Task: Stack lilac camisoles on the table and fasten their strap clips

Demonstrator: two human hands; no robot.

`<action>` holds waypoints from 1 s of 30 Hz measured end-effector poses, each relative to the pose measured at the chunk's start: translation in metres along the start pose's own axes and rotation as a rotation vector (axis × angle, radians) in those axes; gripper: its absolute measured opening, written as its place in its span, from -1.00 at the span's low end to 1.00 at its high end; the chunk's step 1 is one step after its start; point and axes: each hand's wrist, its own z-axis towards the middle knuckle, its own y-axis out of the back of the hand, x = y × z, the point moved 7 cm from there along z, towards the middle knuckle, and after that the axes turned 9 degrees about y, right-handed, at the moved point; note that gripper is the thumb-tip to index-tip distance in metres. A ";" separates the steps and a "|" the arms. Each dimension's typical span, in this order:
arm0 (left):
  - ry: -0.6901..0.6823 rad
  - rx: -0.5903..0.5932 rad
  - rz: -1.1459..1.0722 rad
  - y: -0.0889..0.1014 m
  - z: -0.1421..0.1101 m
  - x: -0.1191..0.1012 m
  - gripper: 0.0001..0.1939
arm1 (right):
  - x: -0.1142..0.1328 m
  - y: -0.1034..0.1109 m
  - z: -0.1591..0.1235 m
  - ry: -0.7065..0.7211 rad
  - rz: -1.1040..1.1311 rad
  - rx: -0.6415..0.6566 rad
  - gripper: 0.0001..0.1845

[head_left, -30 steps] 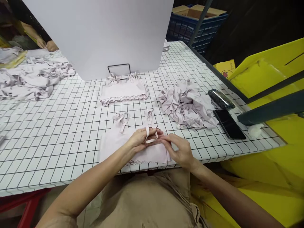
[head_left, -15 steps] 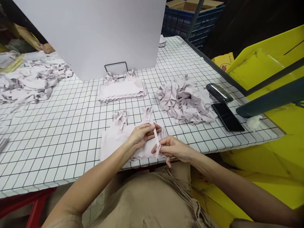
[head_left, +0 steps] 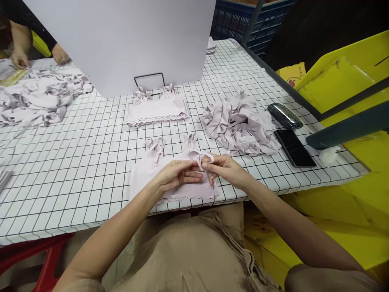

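A pale pink strappy top point(head_left: 146, 174) lies flat on others of its kind at the table's front edge, straps pointing away from me. My left hand point(head_left: 179, 174) pinches one shoulder strap point(head_left: 201, 159) between thumb and forefinger, its other fingers loosely curled above the fabric. From the right side, my right hand point(head_left: 226, 168) grips the same strap, which now bends in a small loop between both hands. The top's other strap point(head_left: 156, 147) lies bunched at the upper left. Part of the top is hidden under my left hand.
Behind lies a neat stack of similar tops point(head_left: 158, 109) by a wire stand point(head_left: 148, 75) and a large white board point(head_left: 130, 36). To the right are a crumpled garment pile point(head_left: 241, 125), a dark glossy case point(head_left: 285, 116) and a phone point(head_left: 294, 148). A co-worker's hands point(head_left: 20, 59) are at the far left.
My right hand has moved up and away from the table edge, close to my left fingertips. The strap, stretched straight before, is now curled into a loop.
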 end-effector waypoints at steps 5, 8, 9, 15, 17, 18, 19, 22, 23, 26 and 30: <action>-0.129 0.022 -0.014 0.002 -0.006 -0.006 -0.85 | 0.018 0.007 0.007 0.253 -0.381 -0.002 -0.66; -0.164 0.073 -0.060 -0.006 -0.003 -0.007 -0.87 | 0.025 0.004 0.009 0.367 -0.474 0.042 -0.68; -0.163 0.087 -0.070 -0.009 -0.001 -0.006 -0.87 | 0.025 0.003 0.010 0.368 -0.467 0.060 -0.67; -0.146 0.120 -0.021 -0.025 0.008 -0.002 -0.80 | 0.006 0.004 0.018 0.175 -0.130 0.120 -0.56; -0.169 0.132 -0.049 -0.031 0.010 -0.003 -0.79 | 0.001 0.004 0.019 0.143 -0.067 0.136 -0.54; -0.181 0.146 -0.069 -0.034 0.011 -0.005 -0.79 | 0.000 0.004 0.020 0.135 -0.053 0.143 -0.54; -0.192 0.160 -0.084 -0.037 0.012 -0.006 -0.80 | 0.000 0.004 0.020 0.132 -0.042 0.145 -0.55; -0.213 0.186 -0.059 -0.043 0.014 -0.009 -0.84 | 0.002 0.006 0.021 0.106 0.005 0.112 -0.55; -0.219 0.187 -0.036 -0.044 0.014 -0.010 -0.84 | 0.002 0.007 0.021 0.090 0.024 0.090 -0.53; -0.247 0.171 0.011 -0.042 0.012 -0.014 -0.75 | 0.004 0.010 0.020 0.055 0.075 0.038 -0.50; -0.254 0.133 -0.023 -0.037 0.011 -0.018 -0.67 | 0.006 0.012 0.021 0.076 0.096 0.020 -0.60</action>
